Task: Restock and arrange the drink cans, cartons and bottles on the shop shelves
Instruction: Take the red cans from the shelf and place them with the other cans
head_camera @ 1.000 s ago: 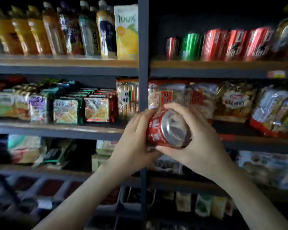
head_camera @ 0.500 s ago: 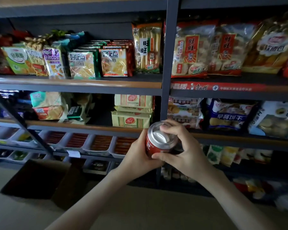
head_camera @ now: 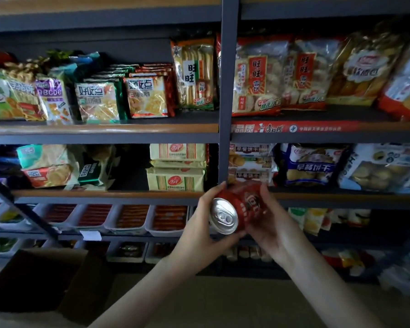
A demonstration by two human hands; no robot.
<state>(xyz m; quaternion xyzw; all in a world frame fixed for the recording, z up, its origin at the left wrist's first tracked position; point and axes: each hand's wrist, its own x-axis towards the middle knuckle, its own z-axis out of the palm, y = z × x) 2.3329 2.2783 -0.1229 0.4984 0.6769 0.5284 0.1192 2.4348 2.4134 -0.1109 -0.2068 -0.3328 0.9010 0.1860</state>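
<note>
Both hands hold a red drink can (head_camera: 246,204) in front of the grey shelf post (head_camera: 225,91), level with the lower biscuit shelf (head_camera: 104,194) — the left hand (head_camera: 197,233) with fingers curled round the lid end, the right hand (head_camera: 272,226) with fingers wrapped over the body. Half a second ago the can stood nearly upright, lid up; now it lies tipped on its side, silver lid (head_camera: 223,215) and pull tab facing the camera.
</note>
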